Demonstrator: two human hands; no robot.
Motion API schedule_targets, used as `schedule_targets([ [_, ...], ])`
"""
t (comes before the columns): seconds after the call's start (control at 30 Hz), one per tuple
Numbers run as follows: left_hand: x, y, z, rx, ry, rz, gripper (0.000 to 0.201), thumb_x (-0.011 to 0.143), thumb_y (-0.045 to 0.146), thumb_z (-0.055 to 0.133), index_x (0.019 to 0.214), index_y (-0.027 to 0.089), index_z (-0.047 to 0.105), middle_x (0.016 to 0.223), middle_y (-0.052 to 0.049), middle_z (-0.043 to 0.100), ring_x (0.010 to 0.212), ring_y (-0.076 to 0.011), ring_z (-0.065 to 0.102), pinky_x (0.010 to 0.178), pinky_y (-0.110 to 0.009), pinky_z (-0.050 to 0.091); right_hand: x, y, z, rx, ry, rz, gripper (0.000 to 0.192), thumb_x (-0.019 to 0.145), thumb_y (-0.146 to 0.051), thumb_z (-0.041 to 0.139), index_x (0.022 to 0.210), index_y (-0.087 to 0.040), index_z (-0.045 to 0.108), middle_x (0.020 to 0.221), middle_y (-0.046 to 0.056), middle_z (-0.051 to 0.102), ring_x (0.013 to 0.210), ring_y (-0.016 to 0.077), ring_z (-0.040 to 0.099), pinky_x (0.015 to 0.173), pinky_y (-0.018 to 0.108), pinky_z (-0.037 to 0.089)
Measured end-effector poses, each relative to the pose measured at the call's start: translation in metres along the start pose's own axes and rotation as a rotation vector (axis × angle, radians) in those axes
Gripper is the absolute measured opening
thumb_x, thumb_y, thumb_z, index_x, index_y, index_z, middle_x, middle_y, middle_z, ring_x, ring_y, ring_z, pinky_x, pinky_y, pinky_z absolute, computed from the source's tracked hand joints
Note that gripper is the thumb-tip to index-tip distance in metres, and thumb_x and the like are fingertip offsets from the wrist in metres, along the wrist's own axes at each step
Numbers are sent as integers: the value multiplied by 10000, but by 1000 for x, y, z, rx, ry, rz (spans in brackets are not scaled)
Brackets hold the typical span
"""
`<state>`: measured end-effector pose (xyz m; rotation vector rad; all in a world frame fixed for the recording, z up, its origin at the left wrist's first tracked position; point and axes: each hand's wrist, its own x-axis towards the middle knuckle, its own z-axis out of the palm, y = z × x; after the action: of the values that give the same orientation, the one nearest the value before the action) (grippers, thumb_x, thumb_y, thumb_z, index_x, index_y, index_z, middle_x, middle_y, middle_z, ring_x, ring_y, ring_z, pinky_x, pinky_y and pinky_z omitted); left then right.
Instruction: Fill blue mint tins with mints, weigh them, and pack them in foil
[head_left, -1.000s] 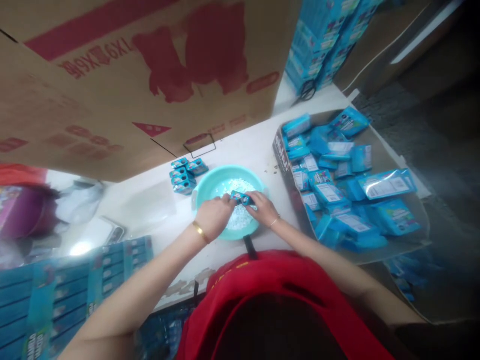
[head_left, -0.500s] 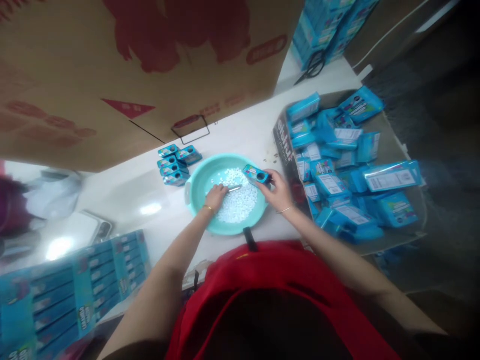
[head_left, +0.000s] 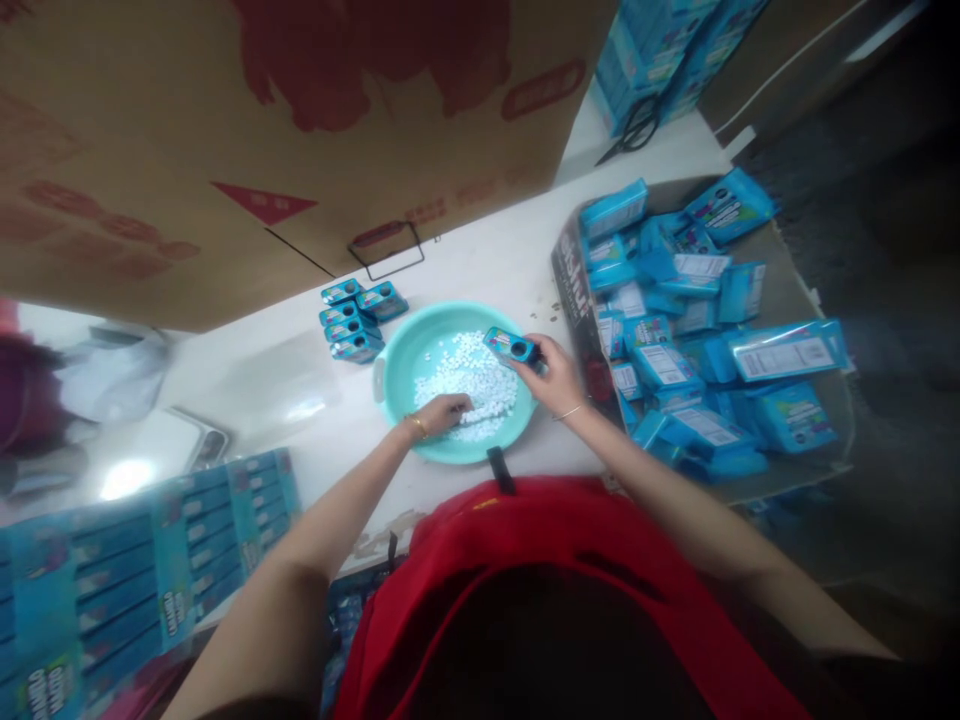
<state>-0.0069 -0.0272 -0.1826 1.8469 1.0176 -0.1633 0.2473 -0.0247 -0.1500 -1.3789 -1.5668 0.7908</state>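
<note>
A turquoise basin with small white pellets in it stands in front of me. My left hand is inside it, low among the pellets, its fingers closed on a slim metal utensil whose far end is lost among them. Over the basin's right side, my right hand grips a small blue box between thumb and fingers. A dark round spot shows on the face turned up. Several similar small boxes are grouped left of the basin.
On the right, an open carton is heaped with blue packets. A large cardboard box stands behind the basin. Scissors lie by stacked blue boxes at the back right. Blue display packs fill the lower left.
My left hand has moved lower in the basin, and the metal utensil that showed above the pellets is now mostly covered. My right hand still holds the box in nearly the same place.
</note>
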Motion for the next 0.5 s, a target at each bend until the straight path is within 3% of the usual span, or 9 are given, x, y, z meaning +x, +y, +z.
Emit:
schedule_targets([
  [0.13,-29,20,-40,-112,102,25,241,768,142,434,953,149,589,912,-36,624,789,-129,563,746,-251,464,-2,-3,1,-36,-56,-62,325,854,-321,581,1141,-180,525,1047,96,592,967,217,570,860,360,489],
  [0.3,-62,64,-95,-90,144,-34,283,785,124,421,1019,142,579,903,-39,624,685,-97,584,665,-222,473,-8,0,16,-127,-158,-177,334,849,-243,541,1174,-166,520,1113,121,584,1052,256,544,916,413,472],
  [0.4,-61,93,-113,162,128,-67,297,778,82,422,997,143,614,895,-51,640,740,-124,592,708,-245,464,-14,-2,27,-155,-199,-224,345,849,-215,527,1190,-158,521,1113,121,586,1066,261,537,918,418,477],
  [0.5,-51,128,-114,511,52,-159,271,806,73,431,959,149,641,928,-81,643,825,-189,599,720,-292,447,-18,-6,35,-171,-213,-265,345,856,-205,523,1196,-149,519,1108,119,588,1068,259,533,923,411,481],
])
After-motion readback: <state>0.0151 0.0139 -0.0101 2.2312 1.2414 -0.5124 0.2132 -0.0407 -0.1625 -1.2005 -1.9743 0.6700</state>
